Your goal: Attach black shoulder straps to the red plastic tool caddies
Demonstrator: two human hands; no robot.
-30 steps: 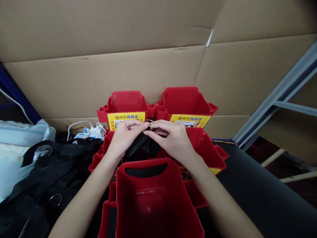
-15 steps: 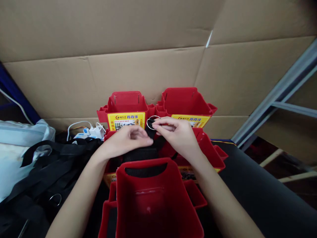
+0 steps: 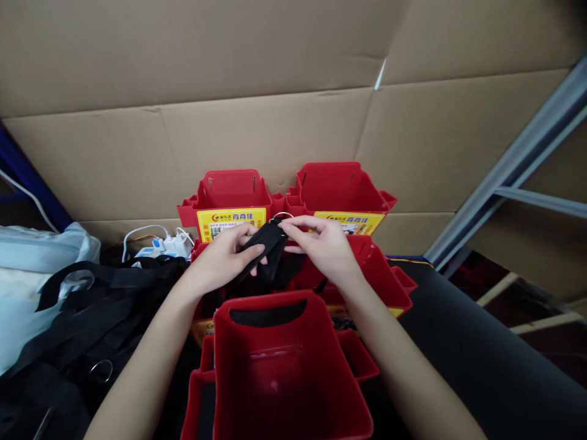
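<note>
A black webbing strap point(image 3: 267, 247) is held between both hands above the middle red bins. My left hand point(image 3: 223, 260) grips the strap from the left, with its fingers curled under and around it. My right hand point(image 3: 322, 244) pinches the strap's end, where a small metal ring point(image 3: 280, 216) sits. Both hands hover over a red plastic bin point(image 3: 387, 282), just behind the nearest red bin point(image 3: 284, 373), which has a handle slot in its front wall.
Two red bins with yellow labels point(image 3: 232, 201) point(image 3: 342, 192) stand at the back against a cardboard wall point(image 3: 257, 110). A pile of black straps with metal rings point(image 3: 87, 330) lies at the left, beside a white bag point(image 3: 32, 275) and a power strip point(image 3: 165, 244). A metal shelf frame point(image 3: 513, 177) stands at the right.
My left hand has come back up to the strap and taken hold of it. The strap now lies folded across my left fingers, and the ring stays at my right fingertips.
</note>
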